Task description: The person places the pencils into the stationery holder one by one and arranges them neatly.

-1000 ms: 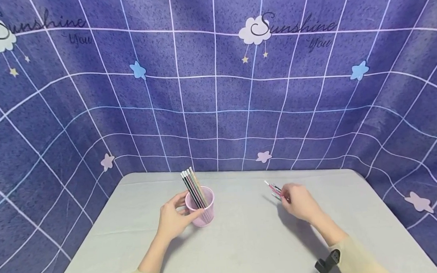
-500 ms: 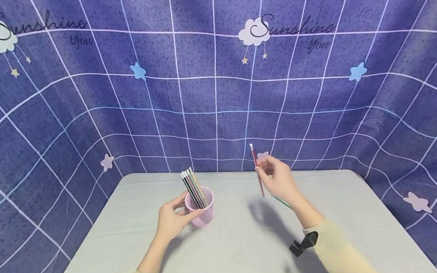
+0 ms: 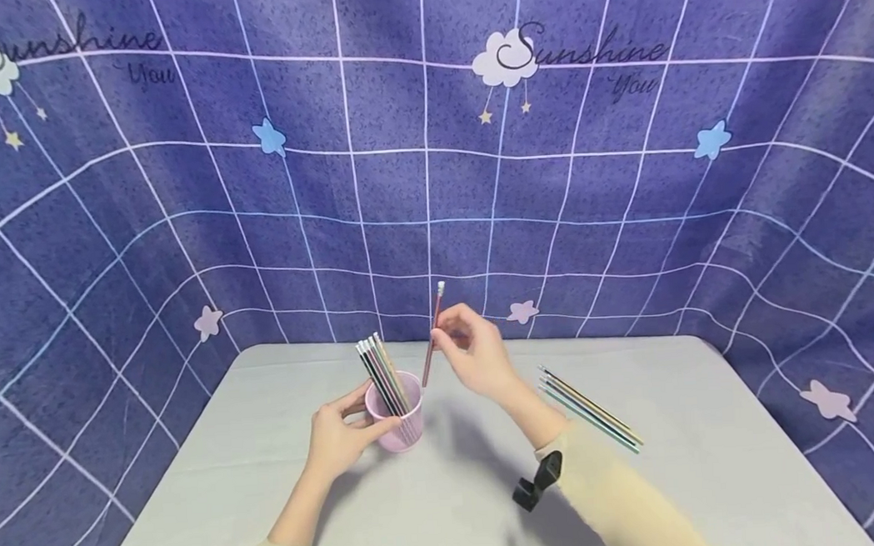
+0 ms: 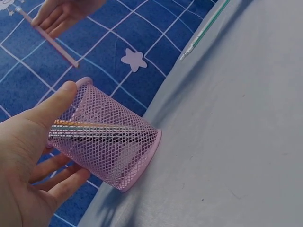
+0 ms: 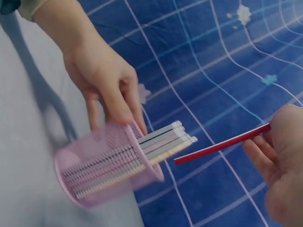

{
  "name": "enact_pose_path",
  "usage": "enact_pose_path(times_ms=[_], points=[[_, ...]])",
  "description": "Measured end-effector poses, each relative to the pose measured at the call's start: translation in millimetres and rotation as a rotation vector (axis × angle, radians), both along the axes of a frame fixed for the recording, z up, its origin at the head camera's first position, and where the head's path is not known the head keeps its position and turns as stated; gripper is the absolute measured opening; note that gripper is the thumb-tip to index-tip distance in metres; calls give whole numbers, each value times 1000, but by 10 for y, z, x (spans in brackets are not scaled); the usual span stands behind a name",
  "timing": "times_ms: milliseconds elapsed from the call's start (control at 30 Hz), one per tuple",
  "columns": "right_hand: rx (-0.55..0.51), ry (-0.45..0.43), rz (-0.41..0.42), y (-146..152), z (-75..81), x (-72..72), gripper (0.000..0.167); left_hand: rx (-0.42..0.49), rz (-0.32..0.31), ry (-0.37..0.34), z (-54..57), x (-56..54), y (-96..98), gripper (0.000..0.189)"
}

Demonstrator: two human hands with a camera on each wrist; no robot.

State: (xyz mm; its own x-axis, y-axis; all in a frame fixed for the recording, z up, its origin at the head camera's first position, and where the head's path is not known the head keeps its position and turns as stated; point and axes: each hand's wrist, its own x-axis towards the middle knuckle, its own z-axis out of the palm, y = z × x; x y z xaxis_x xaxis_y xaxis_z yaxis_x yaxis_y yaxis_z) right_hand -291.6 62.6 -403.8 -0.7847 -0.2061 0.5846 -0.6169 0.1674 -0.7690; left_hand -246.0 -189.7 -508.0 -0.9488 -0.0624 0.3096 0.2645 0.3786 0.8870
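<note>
A pink mesh pencil cup (image 3: 411, 429) stands on the table, several pencils (image 3: 383, 375) leaning inside it with their white eraser ends up. My left hand (image 3: 342, 436) holds the cup from its left side, thumb at the near rim and fingers behind, as the left wrist view (image 4: 33, 161) also shows. A red pencil (image 3: 432, 336) is pinched between thumb and fingers of my right hand (image 3: 475, 350). It stands nearly upright, eraser on top, its lower end just right of the cup's rim. In the right wrist view the red pencil (image 5: 222, 145) points toward the cup's mouth.
Several pencils (image 3: 591, 410) lie side by side on the grey tabletop (image 3: 451, 506), right of my right forearm. A purple-blue grid-patterned curtain (image 3: 401, 183) rises behind the table and along both sides.
My right hand has lifted the red pencil off the pile at the right and carried it left to the cup. The other pencils there now show. My left hand stays on the cup.
</note>
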Motion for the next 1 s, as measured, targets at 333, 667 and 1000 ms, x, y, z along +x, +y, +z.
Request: enact_pose_path(times_ms=[333,667,1000], points=[[172,-54,73,-399,-175,-43,6,45,-26,8,14,-10,6,79],[428,-9,28,-515,-355,-88,4,9,-17,14,14,-6,-28,77],[564,10,19,-601,-406,-117,6,-2,-28,-2,-6,-6,-24,76]])
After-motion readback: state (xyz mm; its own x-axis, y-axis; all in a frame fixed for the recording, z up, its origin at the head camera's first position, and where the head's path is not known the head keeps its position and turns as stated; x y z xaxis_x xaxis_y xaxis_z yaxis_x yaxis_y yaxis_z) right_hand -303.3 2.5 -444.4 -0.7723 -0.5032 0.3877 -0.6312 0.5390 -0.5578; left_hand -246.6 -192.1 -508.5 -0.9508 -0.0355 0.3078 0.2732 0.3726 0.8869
